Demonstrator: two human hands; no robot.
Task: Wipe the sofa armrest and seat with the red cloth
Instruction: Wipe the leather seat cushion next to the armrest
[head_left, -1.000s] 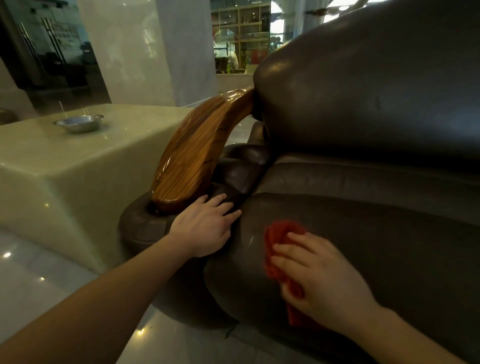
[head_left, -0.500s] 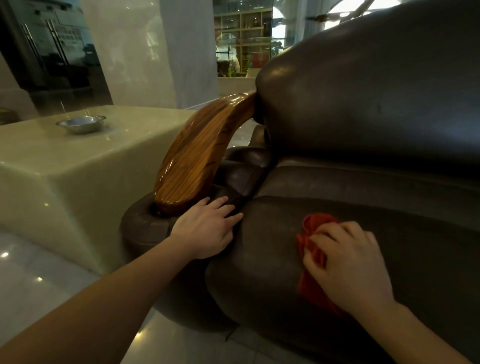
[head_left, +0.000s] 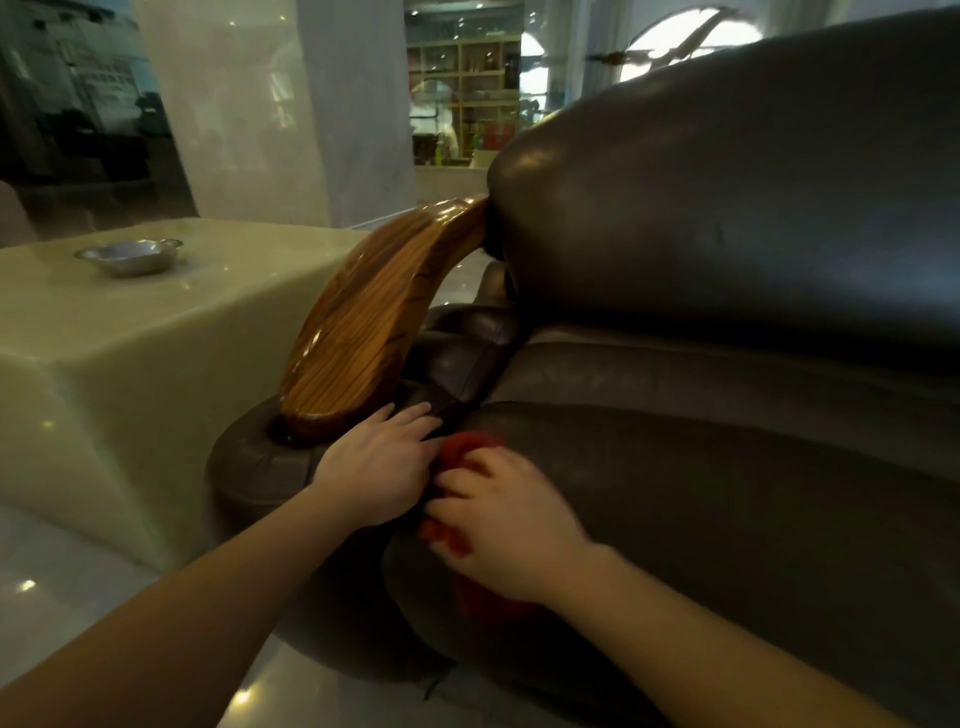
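A dark brown leather sofa fills the right side, with its seat cushion (head_left: 727, 483) in front of me. Its armrest is a curved, glossy wooden piece (head_left: 363, 332) set on a leather pad (head_left: 260, 457). My right hand (head_left: 509, 525) presses the red cloth (head_left: 465, 447) flat on the seat's left edge, and most of the cloth is hidden under the hand. My left hand (head_left: 379, 467) rests open on the leather just below the wooden armrest, fingers spread, right beside the cloth.
A pale stone block table (head_left: 130, 353) stands left of the sofa with a metal bowl (head_left: 127, 254) on top. The sofa backrest (head_left: 727, 208) rises behind the seat. Glossy floor tiles (head_left: 52, 582) lie below, and a white pillar (head_left: 353, 104) stands behind.
My right hand has swept the red cloth leftward across the seat, from mid-cushion to its left edge next to my left hand. The left hand has stayed in place.
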